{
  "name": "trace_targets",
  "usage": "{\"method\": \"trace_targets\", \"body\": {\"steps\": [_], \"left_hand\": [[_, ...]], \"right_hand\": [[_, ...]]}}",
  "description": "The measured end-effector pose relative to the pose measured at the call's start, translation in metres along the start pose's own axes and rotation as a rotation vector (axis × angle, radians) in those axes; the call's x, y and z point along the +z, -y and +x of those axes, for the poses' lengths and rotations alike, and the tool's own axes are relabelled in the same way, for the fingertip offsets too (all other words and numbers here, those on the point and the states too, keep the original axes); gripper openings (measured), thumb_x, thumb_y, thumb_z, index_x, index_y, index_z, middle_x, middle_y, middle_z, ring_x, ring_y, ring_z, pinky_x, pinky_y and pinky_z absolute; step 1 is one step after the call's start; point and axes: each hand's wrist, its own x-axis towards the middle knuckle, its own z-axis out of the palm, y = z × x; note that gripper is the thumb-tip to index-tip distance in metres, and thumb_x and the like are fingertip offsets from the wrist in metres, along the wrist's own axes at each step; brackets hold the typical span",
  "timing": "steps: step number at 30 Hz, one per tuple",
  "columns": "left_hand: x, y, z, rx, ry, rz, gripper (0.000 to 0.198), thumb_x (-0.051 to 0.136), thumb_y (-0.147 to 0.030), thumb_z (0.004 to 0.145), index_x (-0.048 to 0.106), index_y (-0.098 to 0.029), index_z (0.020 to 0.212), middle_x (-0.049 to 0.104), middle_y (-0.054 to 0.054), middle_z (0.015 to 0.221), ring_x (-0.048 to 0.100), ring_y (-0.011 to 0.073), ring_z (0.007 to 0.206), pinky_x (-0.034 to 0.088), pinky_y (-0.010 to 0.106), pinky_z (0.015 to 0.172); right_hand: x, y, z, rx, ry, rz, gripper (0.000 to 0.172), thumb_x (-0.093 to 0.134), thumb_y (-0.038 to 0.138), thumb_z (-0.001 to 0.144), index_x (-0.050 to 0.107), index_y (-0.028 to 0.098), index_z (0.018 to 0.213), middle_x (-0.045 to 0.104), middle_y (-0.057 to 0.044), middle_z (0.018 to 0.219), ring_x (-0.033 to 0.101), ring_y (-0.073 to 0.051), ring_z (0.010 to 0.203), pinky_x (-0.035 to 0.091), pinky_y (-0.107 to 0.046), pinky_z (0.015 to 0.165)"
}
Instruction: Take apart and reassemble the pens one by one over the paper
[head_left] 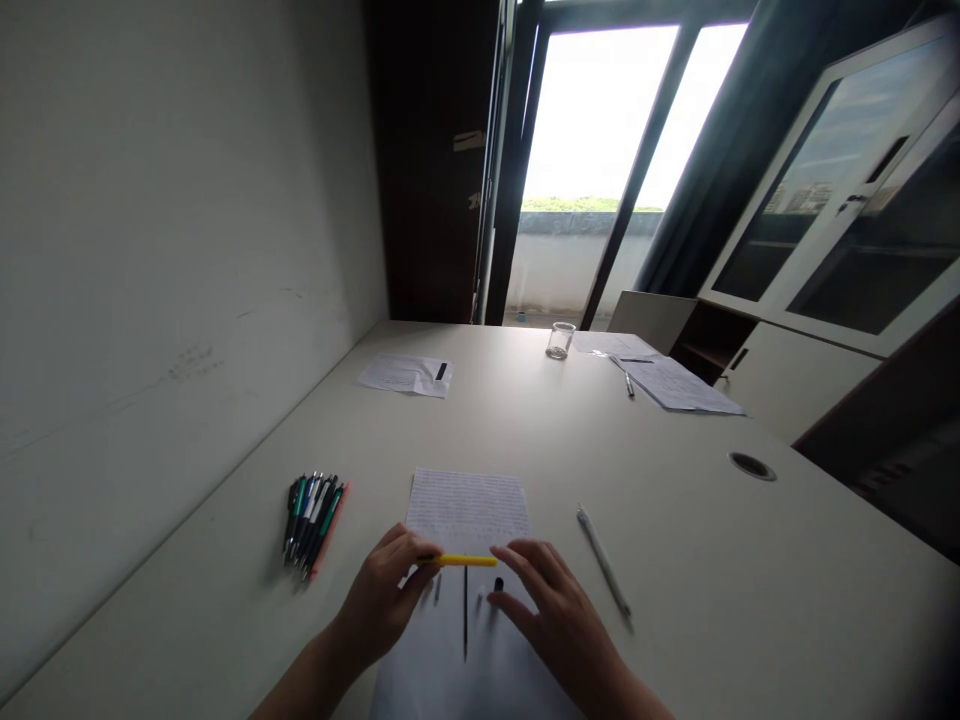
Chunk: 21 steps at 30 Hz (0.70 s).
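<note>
Both my hands hold a yellow pen (459,561) level above a sheet of written paper (468,508) on the table. My left hand (384,595) pinches the pen's left end, fingers closed. My right hand (546,603) grips the pen's right end with its fingertips. Beneath the pen, a thin dark refill (465,625) and a few small dark pen parts (498,584) lie on the lower part of the paper.
A bundle of several pens (313,514) lies left of the paper. A silver pen (604,560) lies to the right. Farther back are a folded sheet (406,374), a glass (559,341), more papers (675,385) and a cable hole (751,466). A wall runs along the left.
</note>
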Motion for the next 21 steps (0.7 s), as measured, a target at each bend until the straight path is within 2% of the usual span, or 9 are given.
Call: {"method": "trace_targets", "body": {"steps": [3,11,15,21], "left_hand": [[0.0,0.004,-0.003,-0.03,-0.016,-0.026,0.012,0.052,-0.016,0.099,0.061,-0.02,0.105,0.066,0.007,0.091,0.06,0.0205,0.086,0.053,0.032,0.073],[0.004,0.009,-0.008,-0.067,0.015,-0.036,0.013,0.047,-0.017,0.102,0.057,-0.022,0.107,0.063,0.007,0.095,0.059,0.021,0.088,0.053,0.034,0.075],[0.003,0.009,-0.007,-0.073,0.019,-0.026,0.012,0.046,-0.018,0.102,0.056,-0.022,0.107,0.063,0.008,0.095,0.059,0.0212,0.087,0.052,0.034,0.075],[0.004,0.009,-0.007,-0.081,0.019,-0.032,0.012,0.046,-0.016,0.101,0.056,-0.022,0.106,0.063,0.007,0.096,0.059,0.0208,0.087,0.052,0.032,0.074]], "right_hand": [[0.006,-0.003,-0.003,0.012,0.046,-0.042,0.034,0.062,0.035,0.096,0.06,0.02,0.126,0.065,-0.011,0.105,0.064,-0.027,0.096,0.06,-0.043,0.08],[0.005,0.003,0.002,-0.021,0.098,-0.045,0.011,0.06,0.021,0.097,0.067,0.021,0.105,0.066,-0.007,0.089,0.064,-0.024,0.083,0.059,-0.039,0.072],[0.002,0.006,0.004,-0.009,0.05,0.01,0.014,0.054,0.026,0.1,0.067,0.021,0.101,0.066,-0.007,0.087,0.064,-0.024,0.083,0.059,-0.038,0.071],[-0.002,0.005,0.002,0.151,-0.126,0.263,0.014,0.055,0.029,0.1,0.065,0.02,0.104,0.067,-0.007,0.092,0.066,-0.016,0.071,0.06,-0.028,0.064]]}}
